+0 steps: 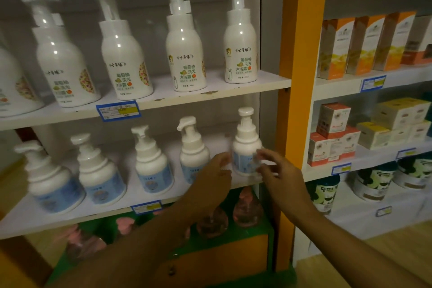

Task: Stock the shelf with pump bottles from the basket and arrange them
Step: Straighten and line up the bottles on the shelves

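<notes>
Both hands reach to the rightmost pump bottle (245, 147) on the middle shelf (70, 215) — a white bottle w/ blue label, upright, at the shelf's right end just beside the cabinet side wall and the orange post (301, 54). Left hand (210, 180) sits at the bottle's left side, fingers loosely extended and fairly wide, tips near the label; can't tell if they touch. Right hand (278, 175) is at the bottle's right front, fingers (263, 155) part-curled over the label edge, blurred, so a true grip can't be told. Four more blue-label bottles (152, 166) stand in a row to the left on the same shelf, apart from each other, nozzles pointing mostly left. The nearest one (192, 154) is just beside the left hand, partly hidden by it. Upper shelf (210, 93) carries taller white bottles w/ green print (184, 54). Below, pink-tinted pump bottles (245, 210) stand on a green surface, partly hidden by the left forearm. Right of the post, a separate rack holds orange boxes (364, 47), small cartons (332, 133) and tubs (374, 184).
</notes>
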`<action>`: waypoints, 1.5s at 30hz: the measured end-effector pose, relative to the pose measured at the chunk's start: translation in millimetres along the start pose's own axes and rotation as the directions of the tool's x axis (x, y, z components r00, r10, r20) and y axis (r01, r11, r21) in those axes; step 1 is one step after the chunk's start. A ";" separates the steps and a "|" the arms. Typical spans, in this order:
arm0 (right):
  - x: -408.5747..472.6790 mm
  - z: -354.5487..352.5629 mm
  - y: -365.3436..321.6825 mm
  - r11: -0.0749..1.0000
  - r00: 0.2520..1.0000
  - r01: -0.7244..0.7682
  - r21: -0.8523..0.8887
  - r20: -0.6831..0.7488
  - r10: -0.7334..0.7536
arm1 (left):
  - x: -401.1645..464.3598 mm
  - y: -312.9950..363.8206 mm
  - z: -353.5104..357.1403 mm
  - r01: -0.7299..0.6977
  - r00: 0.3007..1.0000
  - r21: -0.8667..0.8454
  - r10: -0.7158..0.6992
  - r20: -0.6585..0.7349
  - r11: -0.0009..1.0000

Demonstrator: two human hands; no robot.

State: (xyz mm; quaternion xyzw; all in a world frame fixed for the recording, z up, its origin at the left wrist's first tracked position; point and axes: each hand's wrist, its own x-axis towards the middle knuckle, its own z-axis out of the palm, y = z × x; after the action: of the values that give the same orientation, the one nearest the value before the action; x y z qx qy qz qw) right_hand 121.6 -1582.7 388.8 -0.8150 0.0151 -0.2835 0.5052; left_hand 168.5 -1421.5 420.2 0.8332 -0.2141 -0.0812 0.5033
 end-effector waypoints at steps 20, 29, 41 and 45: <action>24.6 84.1 -10.6 0.992 0.936 -0.126 0.030 0.335 0.109 | -5.2 -54.8 -57.0 0.046 0.998 0.076 -0.043 -0.042 0.996; 26.0 77.2 -9.2 0.980 0.927 -0.189 0.063 0.342 0.156 | -2.2 -54.0 -56.0 0.007 0.998 0.099 -0.013 0.060 0.995; -15.6 93.5 -46.5 0.993 0.981 0.121 -0.009 0.151 -0.119 | -54.8 -81.4 -109.4 -0.098 0.853 -0.028 0.069 -0.518 0.995; -13.7 131.3 -70.8 0.999 0.914 0.002 0.036 0.404 -0.017 | -49.7 -105.4 -129.7 0.001 0.855 -0.059 -0.031 -0.518 0.998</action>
State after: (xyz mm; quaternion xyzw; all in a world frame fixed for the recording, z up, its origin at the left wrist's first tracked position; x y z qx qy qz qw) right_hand 154.2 -1436.9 398.4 -0.8471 -0.0987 -0.1116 0.5101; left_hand 198.5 -1253.1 386.4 0.8115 -0.0614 0.1358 0.5650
